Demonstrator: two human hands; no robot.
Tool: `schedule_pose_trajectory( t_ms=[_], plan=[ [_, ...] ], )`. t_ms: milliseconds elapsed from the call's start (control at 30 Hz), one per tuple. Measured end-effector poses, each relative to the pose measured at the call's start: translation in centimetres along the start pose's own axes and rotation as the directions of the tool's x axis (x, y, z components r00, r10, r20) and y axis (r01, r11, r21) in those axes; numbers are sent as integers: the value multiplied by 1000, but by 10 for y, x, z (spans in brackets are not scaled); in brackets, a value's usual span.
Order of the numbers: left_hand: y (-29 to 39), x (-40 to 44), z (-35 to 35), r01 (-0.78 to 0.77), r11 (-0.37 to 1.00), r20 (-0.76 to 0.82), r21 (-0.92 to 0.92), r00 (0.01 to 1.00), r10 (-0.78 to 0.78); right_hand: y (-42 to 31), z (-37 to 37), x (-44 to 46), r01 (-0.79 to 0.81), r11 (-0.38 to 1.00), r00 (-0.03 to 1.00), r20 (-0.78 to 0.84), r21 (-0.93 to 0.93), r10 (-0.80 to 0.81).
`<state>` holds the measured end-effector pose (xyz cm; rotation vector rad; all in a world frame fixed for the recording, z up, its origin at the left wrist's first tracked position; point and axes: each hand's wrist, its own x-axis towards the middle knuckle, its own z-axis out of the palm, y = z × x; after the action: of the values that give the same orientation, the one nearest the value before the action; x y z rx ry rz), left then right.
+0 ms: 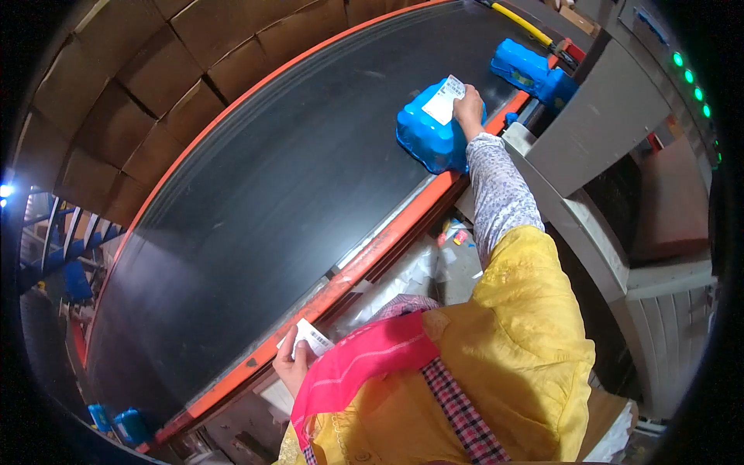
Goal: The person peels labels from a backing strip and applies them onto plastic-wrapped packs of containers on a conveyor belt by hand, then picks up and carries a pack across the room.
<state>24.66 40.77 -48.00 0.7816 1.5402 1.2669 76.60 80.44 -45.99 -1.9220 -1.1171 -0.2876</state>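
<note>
A blue shrink-wrapped pack (426, 139) sits on the black conveyor belt (271, 155), close to its orange near edge. On top of it lies a white printed label (445, 99). My right hand (469, 111) reaches out to the pack, its fingers closed at the label's right edge. Down by the orange rail, my left hand (291, 361) pinches a white barcode label (314, 338) between thumb and fingers. Whether more labels lie beneath that one, I cannot tell.
More blue wrapped packs (519, 66) stand at the belt's far right, and small blue packs (132, 425) at the lower left. Brown cartons (147, 93) line the outer side. A grey machine housing (593, 116) with green lights is on the right. An orange rail (341, 287) borders the belt.
</note>
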Motion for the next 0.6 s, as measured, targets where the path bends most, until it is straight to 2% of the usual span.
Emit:
schedule_pose_trajectory(
  t_ms=[33,133,167,233,267,300,333,400,467,533,600],
  plan=[
    [2,-1,3,-11,1000,-15,11,1000,11,-3,5,0,-29,998,984,173,-50,37],
    [9,-2,2,-22,999,-49,47,998,25,-45,-12,-40,57,972,985,169,-228,-18],
    [12,-4,1,-16,998,-61,55,998,20,-67,-27,-55,196,887,977,162,-419,-140],
    [13,-4,-4,-31,994,-80,106,996,40,-57,-12,-65,433,865,889,283,-255,-361],
    [6,-3,-8,10,999,-91,47,996,-6,-52,7,-66,555,822,806,328,-130,-492],
    [15,-6,-6,-1,992,-92,130,996,13,-47,24,-70,451,867,749,438,212,-497],
    [25,-9,-3,-2,978,-109,210,994,26,-41,37,-78,439,898,777,500,7,-383],
    [15,-3,-11,-86,977,-52,194,994,98,-71,13,-96,580,798,697,608,-164,-381],
    [0,5,-22,-217,936,-20,278,973,231,-96,-7,-133,567,786,733,586,-248,-345],
    [10,0,-25,-349,914,-24,206,932,362,-117,-4,-158,656,738,639,635,-155,-435],
    [5,0,-30,-370,900,-18,229,923,384,-144,-19,-194,701,712,555,650,-29,-520]
  ],
)
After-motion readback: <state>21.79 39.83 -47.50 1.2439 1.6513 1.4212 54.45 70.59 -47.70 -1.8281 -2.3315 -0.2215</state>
